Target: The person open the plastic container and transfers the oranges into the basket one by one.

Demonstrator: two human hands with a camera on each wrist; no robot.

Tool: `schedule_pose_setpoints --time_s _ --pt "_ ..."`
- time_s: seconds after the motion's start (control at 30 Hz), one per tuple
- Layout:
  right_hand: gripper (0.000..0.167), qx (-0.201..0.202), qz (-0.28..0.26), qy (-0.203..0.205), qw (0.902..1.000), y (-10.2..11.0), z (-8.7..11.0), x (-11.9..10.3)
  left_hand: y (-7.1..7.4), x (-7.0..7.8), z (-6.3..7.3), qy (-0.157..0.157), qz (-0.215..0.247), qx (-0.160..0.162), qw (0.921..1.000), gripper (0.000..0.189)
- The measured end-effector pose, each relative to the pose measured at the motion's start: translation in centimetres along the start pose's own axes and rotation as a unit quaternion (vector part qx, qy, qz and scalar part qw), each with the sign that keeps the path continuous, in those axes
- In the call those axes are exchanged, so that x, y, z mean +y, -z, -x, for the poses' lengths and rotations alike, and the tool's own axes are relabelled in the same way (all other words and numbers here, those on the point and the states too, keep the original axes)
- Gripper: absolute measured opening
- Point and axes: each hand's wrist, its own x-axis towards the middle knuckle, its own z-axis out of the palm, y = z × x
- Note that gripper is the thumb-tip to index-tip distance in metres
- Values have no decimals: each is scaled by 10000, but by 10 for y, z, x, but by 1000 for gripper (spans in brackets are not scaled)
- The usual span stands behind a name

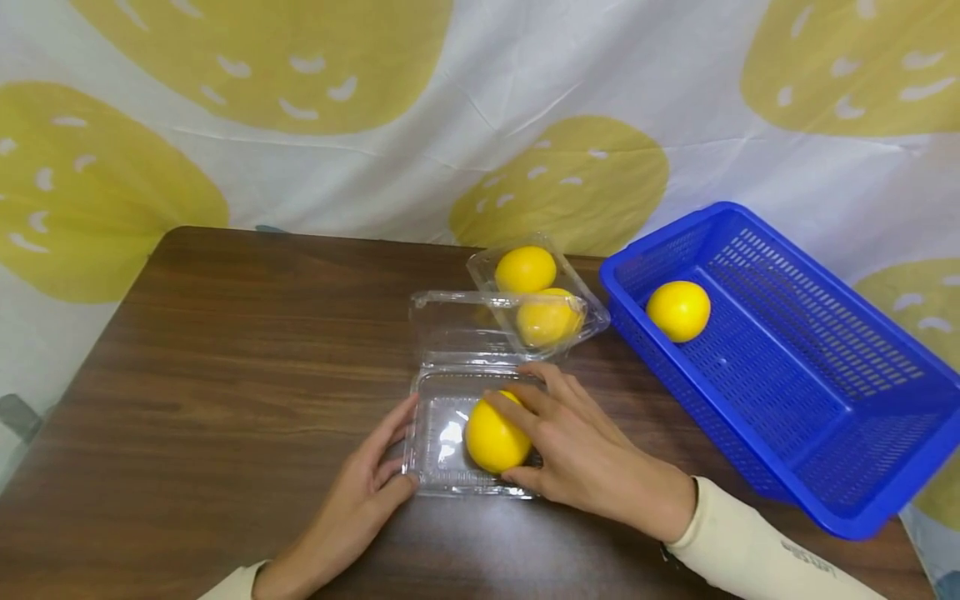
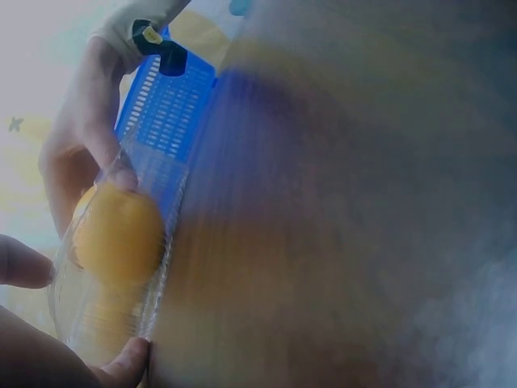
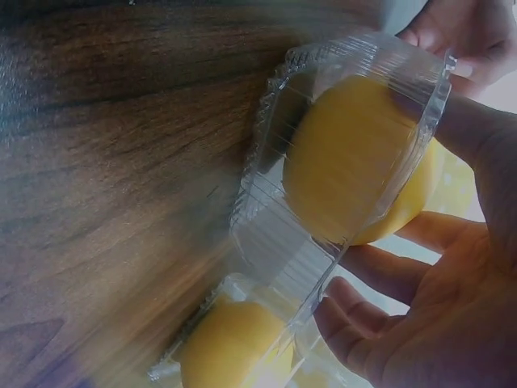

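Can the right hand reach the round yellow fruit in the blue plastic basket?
Probably yes: that round yellow fruit lies uncovered in the blue plastic basket, but the right hand must first release the yellow fruit it holds.

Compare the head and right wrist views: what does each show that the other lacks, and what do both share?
Of the two, only the head view shows the blue basket and the yellow fruit inside it. Only the right wrist view shows the near fruit through the ridged wall of its clear container. Both show that container and fruit, the left hand, the right hand and the second container.
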Motion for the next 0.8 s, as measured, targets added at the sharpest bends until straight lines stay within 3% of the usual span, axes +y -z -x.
schedule_pose_setpoints --time_s 0.8 --pt "87 86 -140 -105 9998 -2 -1 5 -1 0 -3 57 -64 22 10000 91"
